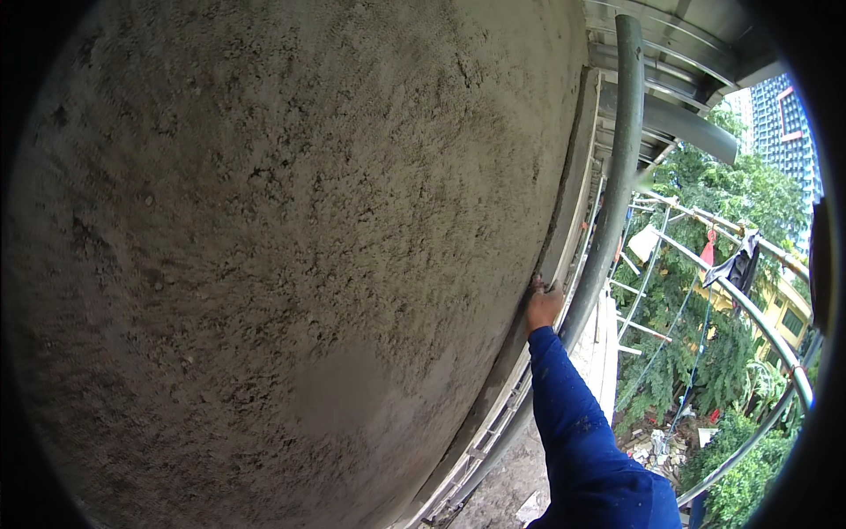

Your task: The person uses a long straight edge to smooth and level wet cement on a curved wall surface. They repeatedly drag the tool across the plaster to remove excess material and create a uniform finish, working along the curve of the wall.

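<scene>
One hand, the right hand (543,307), has its fingers (537,285) clenched on a long straightedge (568,189) pressed along the edge of a rough wet plaster wall (291,247), high on scaffold poles (617,167); a slip could gouge the plaster or drop the straightedge.

The one view sits on the person's head, pressed very close to a rough plastered wall (264,247) that fills everything from nine o'clock to past twelve. It faces along the wall edge, where the right hand (543,306) grips at about three o'clock. Scaffold pipes (617,176), trees (731,212) and ground lie far below toward four o'clock.
</scene>
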